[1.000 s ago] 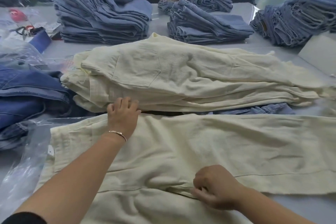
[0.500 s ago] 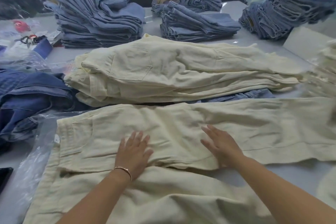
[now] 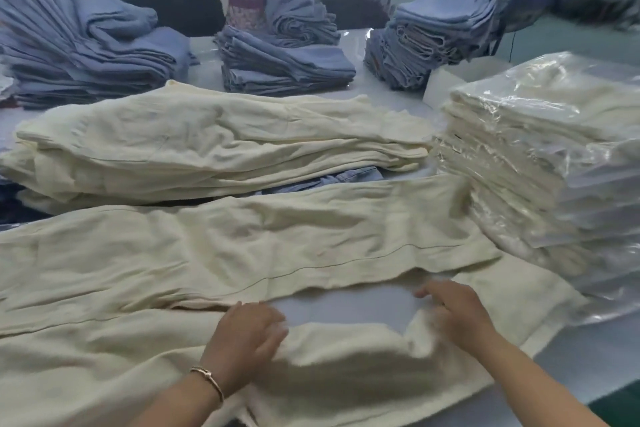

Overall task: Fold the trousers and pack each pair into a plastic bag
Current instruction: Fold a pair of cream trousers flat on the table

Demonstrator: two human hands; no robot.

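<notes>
The cream trousers (image 3: 242, 253) lie lengthwise left to right across the surface (image 3: 346, 308); both the left hand (image 3: 246, 333) and right hand (image 3: 453, 315) rest on the near leg, fingers loosely curled on its edge.

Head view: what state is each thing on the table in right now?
Cream trousers: spread flat, legs apart, not yet folded.
Left hand: fingers flat on near leg.
Right hand: fingers curled at near leg's edge.
Cream pile: stacked, unbagged.
Bagged stack: folded, in plastic.
Blue jeans stacks: folded, unbagged.
</notes>
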